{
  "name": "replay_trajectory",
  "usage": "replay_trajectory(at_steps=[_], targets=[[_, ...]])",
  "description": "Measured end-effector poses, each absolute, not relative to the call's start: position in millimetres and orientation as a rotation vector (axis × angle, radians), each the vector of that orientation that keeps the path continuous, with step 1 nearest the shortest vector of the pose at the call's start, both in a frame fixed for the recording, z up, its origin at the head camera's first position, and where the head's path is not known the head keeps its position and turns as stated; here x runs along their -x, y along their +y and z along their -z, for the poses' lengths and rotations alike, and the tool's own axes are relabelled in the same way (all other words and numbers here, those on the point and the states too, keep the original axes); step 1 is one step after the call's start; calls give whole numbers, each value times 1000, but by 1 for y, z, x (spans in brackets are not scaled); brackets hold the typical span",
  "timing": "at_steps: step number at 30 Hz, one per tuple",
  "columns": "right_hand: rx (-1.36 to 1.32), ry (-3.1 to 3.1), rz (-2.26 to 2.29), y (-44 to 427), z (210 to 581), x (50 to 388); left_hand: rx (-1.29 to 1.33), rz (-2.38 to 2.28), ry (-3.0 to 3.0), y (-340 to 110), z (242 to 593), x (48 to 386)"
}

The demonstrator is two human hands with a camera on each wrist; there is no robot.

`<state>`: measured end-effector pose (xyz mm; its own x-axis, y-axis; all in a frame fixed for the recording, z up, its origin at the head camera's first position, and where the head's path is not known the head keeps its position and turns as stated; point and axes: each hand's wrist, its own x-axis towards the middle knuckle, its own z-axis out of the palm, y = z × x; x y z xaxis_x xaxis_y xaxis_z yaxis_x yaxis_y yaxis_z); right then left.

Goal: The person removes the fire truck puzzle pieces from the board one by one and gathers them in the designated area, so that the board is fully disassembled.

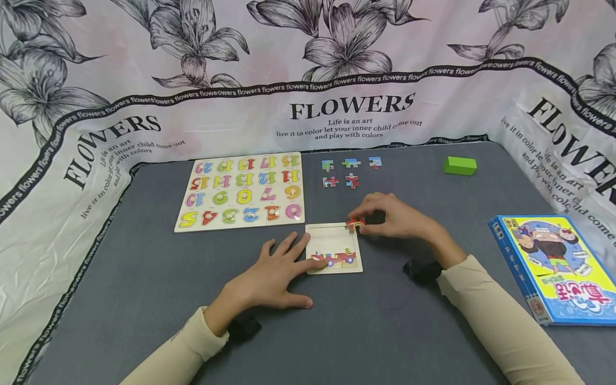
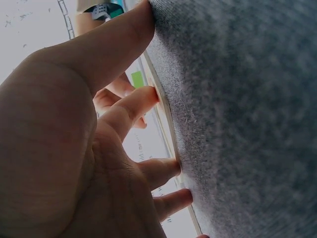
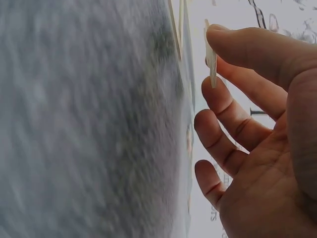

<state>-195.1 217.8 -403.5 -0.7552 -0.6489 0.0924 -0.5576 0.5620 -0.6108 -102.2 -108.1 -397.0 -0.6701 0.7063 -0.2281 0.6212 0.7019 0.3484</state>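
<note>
A small wooden puzzle tray [image 1: 332, 236] lies on the grey table, with joined red puzzle pieces [image 1: 347, 260] along its near side. My left hand [image 1: 274, 272] is spread flat, its index fingertip resting on those pieces and its thumb on the cloth. Over the tray's far right corner, my right hand [image 1: 397, 216] pinches a red jigsaw piece [image 1: 355, 224] between thumb and fingers. The right wrist view shows that jigsaw piece [image 3: 211, 57] edge-on, raised off the table. Several loose jigsaw pieces [image 1: 352, 163] lie in two rows beyond the tray.
A number puzzle board [image 1: 226, 227] lies at the back left. A green block [image 1: 460, 166] sits at the back right. On the right lies a blue and yellow box [image 1: 558, 267]. A flower-printed white sheet [image 1: 231, 123] hangs behind the table.
</note>
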Motion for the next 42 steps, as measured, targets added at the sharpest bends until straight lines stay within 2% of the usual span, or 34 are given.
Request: replay_trajectory(at_steps=[12,22,32,42], targets=[[871,2726,1000,248,397,212,-1036,-357,2564,-108,398,103],[754,2769,898,266,404,242,-1038,-367,2566,-109,399,103],[688,2780,867,270,408,269,-1049,-353,2575,-109,400,102],[661,2785,872,270,410,281,-1050,-363,2570,-109,400,103]])
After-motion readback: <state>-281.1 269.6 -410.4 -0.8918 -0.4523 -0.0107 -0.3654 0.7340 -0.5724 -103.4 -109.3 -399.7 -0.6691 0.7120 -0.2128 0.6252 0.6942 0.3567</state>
